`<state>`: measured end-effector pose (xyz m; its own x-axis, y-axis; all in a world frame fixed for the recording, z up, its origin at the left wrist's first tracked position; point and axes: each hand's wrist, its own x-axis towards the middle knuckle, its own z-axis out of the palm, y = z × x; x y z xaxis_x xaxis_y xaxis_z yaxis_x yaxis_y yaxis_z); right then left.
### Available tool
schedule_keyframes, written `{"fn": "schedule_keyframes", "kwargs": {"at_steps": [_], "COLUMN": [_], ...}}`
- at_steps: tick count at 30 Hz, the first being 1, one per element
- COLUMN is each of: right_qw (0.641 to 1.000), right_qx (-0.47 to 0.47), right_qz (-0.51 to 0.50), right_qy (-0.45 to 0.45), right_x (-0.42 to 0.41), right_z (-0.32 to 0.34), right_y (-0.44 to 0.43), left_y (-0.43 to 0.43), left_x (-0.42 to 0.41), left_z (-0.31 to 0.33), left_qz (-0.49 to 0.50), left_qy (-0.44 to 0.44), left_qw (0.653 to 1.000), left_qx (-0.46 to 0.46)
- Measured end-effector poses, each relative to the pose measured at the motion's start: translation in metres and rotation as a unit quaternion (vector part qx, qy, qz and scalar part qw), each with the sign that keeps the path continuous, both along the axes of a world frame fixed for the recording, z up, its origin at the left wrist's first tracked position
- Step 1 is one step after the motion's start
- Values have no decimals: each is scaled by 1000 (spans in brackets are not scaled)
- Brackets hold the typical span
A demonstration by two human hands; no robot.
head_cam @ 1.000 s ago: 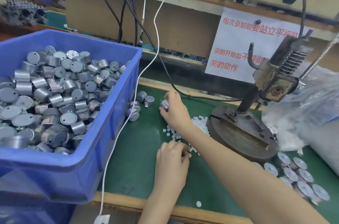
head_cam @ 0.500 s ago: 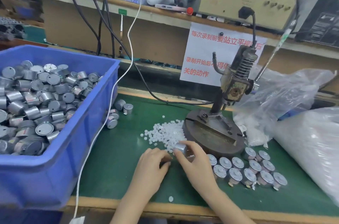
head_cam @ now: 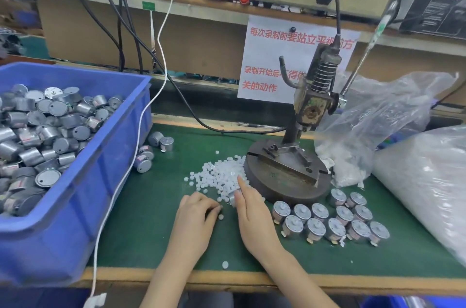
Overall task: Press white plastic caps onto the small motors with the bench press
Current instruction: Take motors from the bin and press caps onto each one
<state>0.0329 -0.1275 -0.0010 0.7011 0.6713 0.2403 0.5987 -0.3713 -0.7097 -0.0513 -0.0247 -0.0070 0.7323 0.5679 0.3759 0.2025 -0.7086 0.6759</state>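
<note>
Right hand [head_cam: 252, 214] pinches small silver cylindrical motor [head_cam: 233, 198] toward worktop's front edge; left hand [head_cam: 196, 214] curls over white plastic caps [head_cam: 219, 176], grip unclear; seat one cap squarely before pressing.

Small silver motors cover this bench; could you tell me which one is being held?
The small silver motor pinched in the right hand; all others lie loose, with no hand on them.

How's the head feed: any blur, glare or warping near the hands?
Head view: even light, soft shadows; wide-angle lens bows the shelf edge and blue bin; the motor in the right hand looks smeared; sheen only on the plastic bag.
</note>
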Motion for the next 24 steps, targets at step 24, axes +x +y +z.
{"fn": "schedule_keyframes", "kwargs": {"at_steps": [24], "right_qw": [982], "right_qx": [-130], "right_qz": [59], "right_qy": [-122], "right_x": [-4], "right_z": [0], "right_y": [-3], "left_y": [0], "left_x": [-2], "left_z": [-1], "left_qz": [17], "left_qy": [-16], "left_qw": [999], "left_qx": [-25]}}
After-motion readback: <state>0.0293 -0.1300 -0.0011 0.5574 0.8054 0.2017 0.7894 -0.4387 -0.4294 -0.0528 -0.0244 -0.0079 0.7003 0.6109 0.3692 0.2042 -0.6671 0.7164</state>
